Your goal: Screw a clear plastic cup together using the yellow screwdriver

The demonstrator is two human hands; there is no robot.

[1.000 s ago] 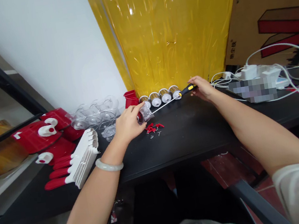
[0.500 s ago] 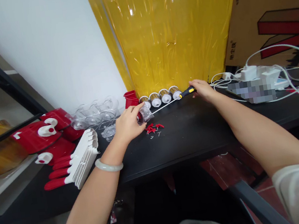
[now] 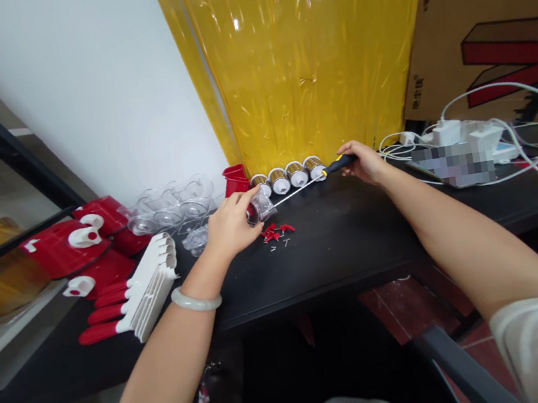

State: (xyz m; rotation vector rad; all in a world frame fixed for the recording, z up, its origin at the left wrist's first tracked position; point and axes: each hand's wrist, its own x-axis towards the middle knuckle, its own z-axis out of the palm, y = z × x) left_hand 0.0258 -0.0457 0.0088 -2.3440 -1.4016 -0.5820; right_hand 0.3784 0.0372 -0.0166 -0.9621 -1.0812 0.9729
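Head view: left hand (image 3: pixel 232 224) grips a clear cup (image 3: pixel 260 205), tipped toward three o'clock so the screwdriver (image 3: pixel 304 185) tip meets its mouth. Right hand (image 3: pixel 367 161) pinches its handle.

Tip of screwdriver (image 3: pixel 315 179) hidden inside clear piece (image 3: pixel 260 207) in left hand (image 3: pixel 231 226). Flat object (image 3: pixel 450 164) right of screwdriver blurred; red bits (image 3: pixel 273 232) below it too small to identify.

My one camera sits on the head, looking forward and down over the desk (image 3: pixel 355 236), close above both arms.
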